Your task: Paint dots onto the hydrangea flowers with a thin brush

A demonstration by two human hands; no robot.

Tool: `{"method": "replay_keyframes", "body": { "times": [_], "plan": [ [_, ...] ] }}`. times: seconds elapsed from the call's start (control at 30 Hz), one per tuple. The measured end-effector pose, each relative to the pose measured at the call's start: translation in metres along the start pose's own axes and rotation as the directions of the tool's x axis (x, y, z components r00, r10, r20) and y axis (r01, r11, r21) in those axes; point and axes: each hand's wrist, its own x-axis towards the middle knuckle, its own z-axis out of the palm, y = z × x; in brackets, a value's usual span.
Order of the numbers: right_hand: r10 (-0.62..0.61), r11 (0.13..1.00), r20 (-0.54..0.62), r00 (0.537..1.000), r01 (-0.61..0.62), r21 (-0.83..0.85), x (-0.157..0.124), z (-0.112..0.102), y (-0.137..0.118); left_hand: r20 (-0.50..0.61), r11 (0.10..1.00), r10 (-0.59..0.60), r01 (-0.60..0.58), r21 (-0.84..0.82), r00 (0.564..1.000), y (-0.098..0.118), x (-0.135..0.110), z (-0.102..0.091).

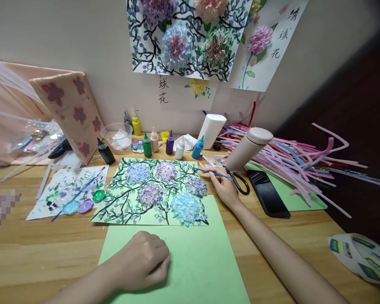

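A painted sheet [123, 202] with dark branches, small leaves and several raised shredded-looking flowers in blue and purple lies on a larger green sheet [190, 270]. My right hand [221, 185] is closed around a thin blue paintbrush [220, 173], whose tip reaches the sheet's upper right corner. Below the painting, my left hand [145, 257] rests in a fist on the green sheet, with nothing showing in it. On the left, a second blue paintbrush [77, 194] lies across a paint-stained paper [55, 190] beside small lids of blue, purple [85, 205] and green paint [99, 195].
Behind the painting stand several paint bottles, among them green [147, 145] and blue [198, 148]. Right of my hand are scissors [240, 183], a tumbler [248, 147], a phone [267, 194], pink strips [291, 160] and a tape roll [361, 257]. A flowered box [66, 114] stands left.
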Motion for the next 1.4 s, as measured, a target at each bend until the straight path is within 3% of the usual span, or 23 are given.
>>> {"method": "replay_keyframes", "body": {
  "times": [0.17, 0.3, 0.37, 0.43, 0.53, 0.6, 0.7, 0.83, 1.0, 1.17, 1.3, 1.4],
  "plan": [
    [-0.041, 0.999, -0.091, 0.995, 0.043, 0.017, -0.002, -0.003, -0.007, -0.007, 1.0, -0.009, 0.009, 0.024, 1.0, 0.001, -0.001, 0.0],
    [-0.084, 0.991, -0.18, 0.98, 0.102, 0.093, 0.0, 0.004, -0.045, -0.026, 0.999, -0.004, 0.005, 0.034, 1.0, 0.002, -0.002, 0.002],
    [-0.132, 0.978, -0.108, 0.985, 0.147, 0.145, 0.002, 0.016, -0.078, -0.047, 0.999, -0.002, 0.004, 0.035, 0.999, 0.002, -0.003, 0.004],
    [-0.217, 0.96, 0.05, 0.975, 0.204, 0.19, 0.005, 0.036, -0.117, -0.069, 0.999, -0.008, 0.011, 0.041, 0.998, 0.002, -0.002, 0.006],
    [-0.352, 0.922, 0.329, 0.876, 0.263, 0.285, 0.009, 0.077, -0.17, -0.064, 0.999, -0.018, 0.02, 0.043, 0.998, 0.001, -0.002, 0.008],
    [-0.431, 0.89, 0.422, 0.798, 0.297, 0.347, 0.012, 0.109, -0.196, -0.023, 0.999, -0.034, 0.034, 0.023, 0.999, 0.001, -0.001, 0.01],
    [-0.502, 0.861, 0.495, 0.71, 0.359, 0.359, 0.014, 0.153, -0.217, 0.079, 0.999, -0.043, 0.045, -0.027, 0.996, 0.001, 0.0, 0.011],
    [-0.455, 0.888, 0.593, 0.664, 0.386, 0.25, 0.017, 0.187, -0.223, 0.153, 0.994, -0.082, 0.091, -0.056, 0.985, 0.002, 0.002, 0.009],
    [-0.439, 0.896, 0.598, 0.67, 0.378, 0.234, 0.019, 0.191, -0.225, 0.237, 0.989, -0.044, 0.077, -0.13, 0.97, 0.002, 0.002, -0.002],
    [-0.457, 0.883, 0.611, 0.646, 0.409, 0.229, 0.017, 0.187, -0.23, 0.252, 0.988, -0.046, 0.082, -0.134, 0.967, 0.001, 0.001, -0.003],
    [-0.488, 0.871, 0.489, 0.723, 0.369, 0.324, 0.021, 0.163, -0.222, 0.155, 0.995, -0.066, 0.078, -0.07, 0.986, 0.0, -0.001, 0.005],
    [-0.424, 0.895, 0.364, 0.829, 0.323, 0.308, 0.027, 0.128, -0.193, 0.036, 0.999, -0.038, 0.039, -0.017, 0.999, -0.001, -0.002, 0.009]
  ]
}}
